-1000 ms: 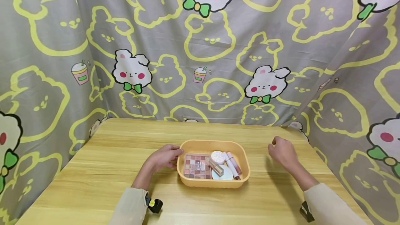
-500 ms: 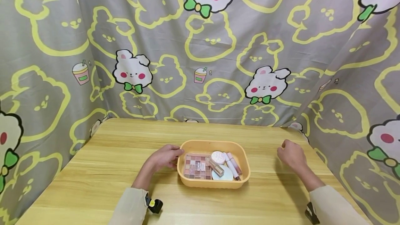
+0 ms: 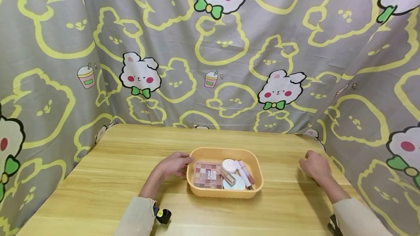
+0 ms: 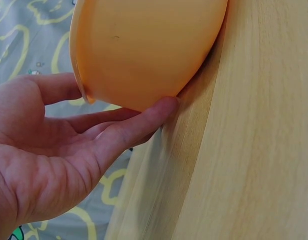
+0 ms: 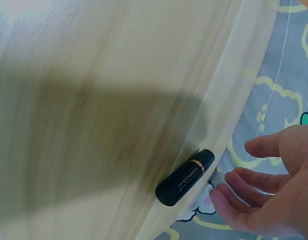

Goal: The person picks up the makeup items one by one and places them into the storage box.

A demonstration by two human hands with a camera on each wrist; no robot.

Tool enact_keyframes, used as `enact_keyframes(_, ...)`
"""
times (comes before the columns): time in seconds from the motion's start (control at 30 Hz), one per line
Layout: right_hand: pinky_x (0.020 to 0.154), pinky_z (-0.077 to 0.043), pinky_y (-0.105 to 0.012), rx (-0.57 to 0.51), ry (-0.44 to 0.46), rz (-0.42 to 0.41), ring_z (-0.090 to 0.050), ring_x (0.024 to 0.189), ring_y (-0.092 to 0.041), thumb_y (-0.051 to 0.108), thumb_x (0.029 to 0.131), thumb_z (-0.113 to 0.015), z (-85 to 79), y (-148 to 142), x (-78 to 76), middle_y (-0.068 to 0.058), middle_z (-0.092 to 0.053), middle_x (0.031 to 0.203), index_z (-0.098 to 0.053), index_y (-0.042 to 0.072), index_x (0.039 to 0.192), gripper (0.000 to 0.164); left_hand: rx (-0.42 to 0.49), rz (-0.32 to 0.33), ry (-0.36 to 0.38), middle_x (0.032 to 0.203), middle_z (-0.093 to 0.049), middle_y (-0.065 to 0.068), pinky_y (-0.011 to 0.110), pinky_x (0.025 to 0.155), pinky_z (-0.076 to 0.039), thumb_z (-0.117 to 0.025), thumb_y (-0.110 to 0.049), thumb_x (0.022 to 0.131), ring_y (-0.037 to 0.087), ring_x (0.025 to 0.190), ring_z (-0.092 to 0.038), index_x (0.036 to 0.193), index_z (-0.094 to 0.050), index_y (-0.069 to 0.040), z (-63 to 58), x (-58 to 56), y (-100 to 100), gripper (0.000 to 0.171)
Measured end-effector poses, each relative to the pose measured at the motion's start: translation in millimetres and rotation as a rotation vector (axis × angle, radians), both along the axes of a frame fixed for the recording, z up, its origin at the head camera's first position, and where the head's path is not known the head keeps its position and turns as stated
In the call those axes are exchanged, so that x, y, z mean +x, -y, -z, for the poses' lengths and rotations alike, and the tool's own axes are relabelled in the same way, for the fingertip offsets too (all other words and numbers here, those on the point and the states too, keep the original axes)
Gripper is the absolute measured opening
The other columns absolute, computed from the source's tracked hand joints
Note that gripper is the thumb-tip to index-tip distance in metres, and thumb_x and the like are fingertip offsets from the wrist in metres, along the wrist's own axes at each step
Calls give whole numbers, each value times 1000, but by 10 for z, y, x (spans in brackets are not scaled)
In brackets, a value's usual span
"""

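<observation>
My left hand (image 3: 174, 164) holds the left end of a yellow-orange plastic basket (image 3: 226, 193). In the left wrist view its thumb is at the basket's rim and its fingers touch the outer wall near the base. Inside the basket lie an eyeshadow palette (image 3: 207, 176), a round white case (image 3: 229, 165), a flatter pale round case (image 3: 238, 183), a gold-toned tube (image 3: 229, 178) and two slim lip gloss-like tubes (image 3: 242, 174). My right hand (image 3: 316, 165) hovers over the table's right side, fingers loosely bent around nothing. Near those fingers, the right wrist view shows a black tube (image 5: 185, 177) with a copper band lying down.
The wood-grain table (image 3: 131, 177) extends around the basket. Grey curtains (image 3: 183, 72) printed with rabbits and yellow outlines hang behind it and along both sides. A wrist camera (image 3: 163, 215) is strapped at the left sleeve's cuff.
My right hand has moved right, away from the basket, and slightly toward me. My left hand and the basket's contents keep their places.
</observation>
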State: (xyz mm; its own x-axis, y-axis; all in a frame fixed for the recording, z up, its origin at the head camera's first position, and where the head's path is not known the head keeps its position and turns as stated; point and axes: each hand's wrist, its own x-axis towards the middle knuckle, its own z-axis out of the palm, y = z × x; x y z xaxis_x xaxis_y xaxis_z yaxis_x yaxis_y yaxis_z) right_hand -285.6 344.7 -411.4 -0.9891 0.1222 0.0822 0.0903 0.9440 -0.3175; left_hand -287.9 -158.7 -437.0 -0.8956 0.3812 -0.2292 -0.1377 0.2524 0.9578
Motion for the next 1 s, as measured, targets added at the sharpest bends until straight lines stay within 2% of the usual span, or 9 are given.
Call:
enact_keyframes(0.17,70,-54,-58,24,11,0,-58,100,-57,18,86,-50,-2,-62,-3,-40,-60,118,-58,-16,115,45,-2,-3,1,131,-61,28,47,90,-60,-47,-21,106,40,122,-62,142,-43,16,-13,6,0,52)
enact_keyframes(0.27,68,-53,-53,34,-5,-4,-60,90,-51,16,85,-51,10,-96,16,-37,-62,105,-59,-15,104,38,-7,-1,-1,132,-61,28,47,90,-60,-47,-21,106,40,122,-61,143,-42,16,-15,7,0,52)
enact_keyframes(0.33,62,-49,-44,38,-18,-7,-58,78,-41,16,85,-52,26,-118,41,-29,-61,89,-58,-10,92,28,-9,1,-1,132,-61,28,47,90,-60,-47,-22,106,40,123,-61,143,-43,15,-15,7,-2,52)
enact_keyframes(0.4,56,-39,-36,32,-26,-7,-47,67,-30,16,84,-54,47,-135,68,-17,-51,72,-50,-2,77,20,-12,0,-1,131,-61,28,47,90,-60,-47,-22,106,40,122,-62,143,-43,15,-15,7,-4,52)
enact_keyframes(0.5,55,-29,-31,28,-30,-3,-36,63,-23,19,85,-58,78,-162,105,-5,-36,65,-40,8,69,26,-18,-9,-1,131,-62,27,47,89,-60,-48,-22,106,39,123,-62,143,-44,14,-17,8,-8,51)
enact_keyframes(0.6,57,-43,-40,38,-19,-3,-49,65,-34,22,86,-61,91,-194,115,-19,-50,69,-51,-4,75,30,-26,-16,-2,131,-62,26,47,89,-60,-48,-22,106,39,123,-62,143,-45,14,-15,12,-9,51)
enact_keyframes(0.73,76,-53,-58,56,10,-8,-60,91,-54,23,88,-62,97,-221,105,-39,-63,104,-60,-19,104,45,-20,-18,1,130,-63,26,46,89,-60,-48,-22,106,37,121,-63,142,-45,14,3,6,-4,51)
enact_keyframes(0.8,77,-52,-58,64,24,-13,-60,92,-55,23,88,-62,106,-226,100,-39,-63,105,-60,-19,105,45,-14,-15,1,130,-63,26,46,89,-60,-48,-22,106,37,121,-63,142,-45,14,8,3,0,51)
enact_keyframes(1.0,69,-52,-52,61,70,-12,-60,81,-43,24,89,-62,121,-229,100,-31,-65,94,-62,-14,97,39,-23,-28,2,132,-61,27,47,90,-60,-49,-22,106,39,124,-60,143,-44,14,0,7,-9,52)
